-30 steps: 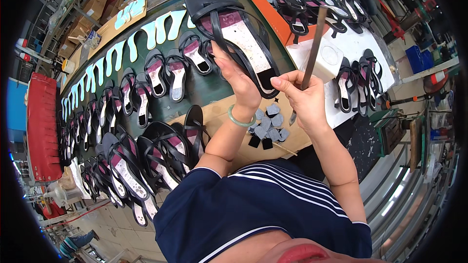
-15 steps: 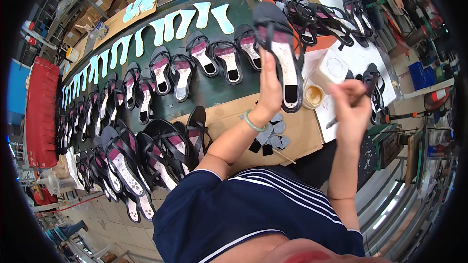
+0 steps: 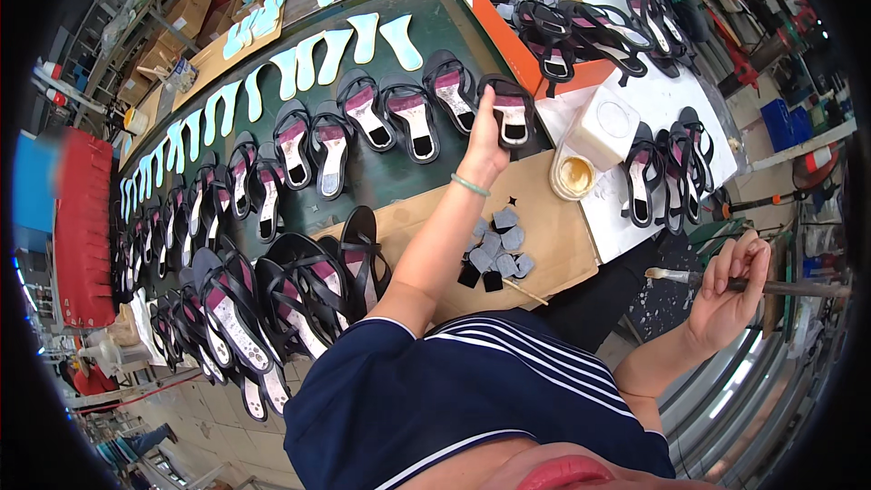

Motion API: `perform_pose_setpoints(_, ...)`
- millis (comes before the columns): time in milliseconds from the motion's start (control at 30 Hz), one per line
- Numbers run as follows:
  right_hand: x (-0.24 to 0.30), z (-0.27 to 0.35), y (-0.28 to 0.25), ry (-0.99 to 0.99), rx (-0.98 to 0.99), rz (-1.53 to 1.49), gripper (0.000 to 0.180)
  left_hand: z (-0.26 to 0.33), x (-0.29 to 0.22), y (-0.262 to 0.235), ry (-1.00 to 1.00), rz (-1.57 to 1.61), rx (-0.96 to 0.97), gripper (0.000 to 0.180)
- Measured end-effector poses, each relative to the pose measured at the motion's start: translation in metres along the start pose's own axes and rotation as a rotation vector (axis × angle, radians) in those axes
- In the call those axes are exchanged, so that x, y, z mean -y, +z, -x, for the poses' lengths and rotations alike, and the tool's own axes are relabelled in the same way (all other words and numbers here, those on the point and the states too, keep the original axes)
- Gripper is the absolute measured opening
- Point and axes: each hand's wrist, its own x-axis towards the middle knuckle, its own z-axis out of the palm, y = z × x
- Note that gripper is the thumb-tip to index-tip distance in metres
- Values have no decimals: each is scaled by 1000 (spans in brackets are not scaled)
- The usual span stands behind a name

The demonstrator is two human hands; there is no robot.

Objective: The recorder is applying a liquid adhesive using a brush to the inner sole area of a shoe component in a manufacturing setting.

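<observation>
The left hand's (image 3: 483,141) grip is closed on a black sandal (image 3: 511,111), which has come down from mid-air onto the green tabletop (image 3: 381,172) at the end of the sandal row. The right hand (image 3: 726,295), gripping a brush (image 3: 758,285), has swung away to the side, so this sandal's coating looks complete.

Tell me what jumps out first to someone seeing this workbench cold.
The long curved row of black sandals on the dark green belt, running away to the left. The left hand rests on the sandal at the row's right end. Out to the right, off the bench, the right hand holds a brush.
</observation>
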Motion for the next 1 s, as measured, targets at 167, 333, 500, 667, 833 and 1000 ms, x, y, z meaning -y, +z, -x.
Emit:
perform_pose_setpoints(167,4,-1,-10,-27,-3,-54,22,-49,4,-19,90,-51,-141,53)
perform_pose_setpoints(333,14,-1,-21,-81,-58,-124,26,-84,28,-32,304,-274,-337,56)
perform_pose_setpoints(500,25,31,-9,-473,123,130,21,-68,51,-3,340,-411,-471,62)
perform_pose_setpoints(667,55,14,13,-639,832,-141,21,-46,3,-48,245,-750,-146,62)
perform_pose_setpoints(833,84,20,-1,-594,846,84,43,27,-10,54,300,-1003,-134,78)
perform_pose_setpoints(1000,57,24,-28,-820,628,-113,12,73,-11,105,605,-936,106,48)
